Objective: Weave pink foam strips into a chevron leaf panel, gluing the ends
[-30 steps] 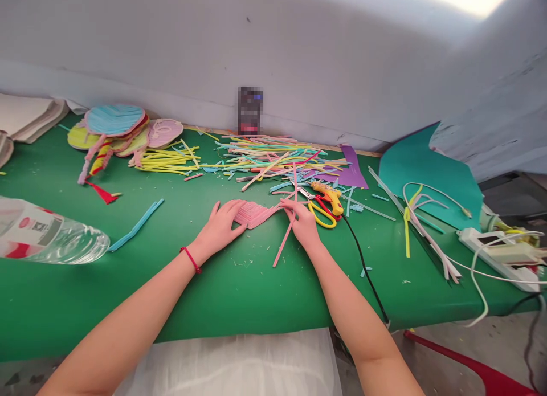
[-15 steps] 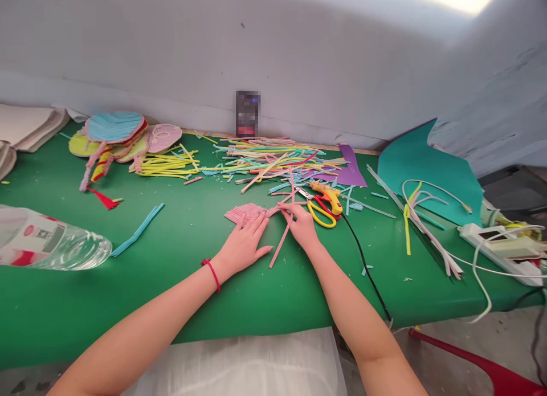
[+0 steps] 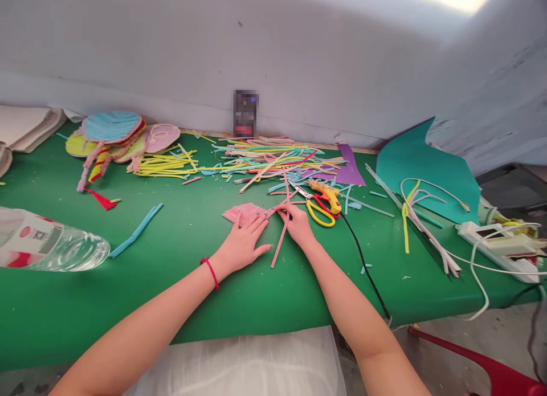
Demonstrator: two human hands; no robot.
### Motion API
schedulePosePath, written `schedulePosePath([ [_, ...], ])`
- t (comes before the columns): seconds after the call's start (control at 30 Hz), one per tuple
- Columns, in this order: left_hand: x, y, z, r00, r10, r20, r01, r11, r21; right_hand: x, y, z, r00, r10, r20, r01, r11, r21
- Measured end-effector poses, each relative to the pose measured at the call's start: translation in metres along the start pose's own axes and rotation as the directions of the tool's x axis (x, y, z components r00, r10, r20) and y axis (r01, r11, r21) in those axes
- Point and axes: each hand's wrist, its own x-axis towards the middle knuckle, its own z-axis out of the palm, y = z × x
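A small pink fan-shaped piece [image 3: 240,212] made of strips lies on the green table [image 3: 171,305]. My left hand [image 3: 245,242] rests flat on its right part, fingers spread. Just to the right, my right hand [image 3: 297,222] has its fingers pinched on a pink strip [image 3: 279,245] near the narrow end of the piece. The strip slants across the fingers, its lower end pointing toward me. Other pink strips cross there, and the fingertips partly hide where they meet. Behind my right hand lie scissors [image 3: 320,212] with yellow and red handles and a yellow glue gun [image 3: 328,195].
A plastic bottle [image 3: 47,239] and blue strips [image 3: 137,231] lie left. Finished fans [image 3: 113,127], a pile of coloured strips [image 3: 265,156] and an upright phone [image 3: 245,114] are at the back. A teal sheet [image 3: 427,174] and a power strip [image 3: 498,250] stand right.
The crossing pink strip has turned a little and stands more upright, its top end shifted left. My right hand has shifted slightly left. My left hand stays flat on the pink piece.
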Motion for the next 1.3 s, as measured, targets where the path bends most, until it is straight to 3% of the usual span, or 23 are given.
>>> schedulePosePath([
  [0.7,0.0,-0.004,-0.01,0.998,0.017,0.065,-0.015,0.999,-0.029,0.002,0.002,0.003,0.999,0.05,-0.009,-0.05,0.999,0.01],
  [1.07,-0.011,-0.011,-0.02,0.995,-0.094,-0.024,0.095,0.993,0.075,0.002,0.001,0.002,0.999,0.047,-0.006,-0.047,0.999,0.021],
  [1.3,-0.011,-0.013,-0.016,0.996,-0.063,0.065,0.059,0.996,0.065,0.002,0.0,0.001,0.999,0.039,-0.001,-0.039,0.999,0.018],
])
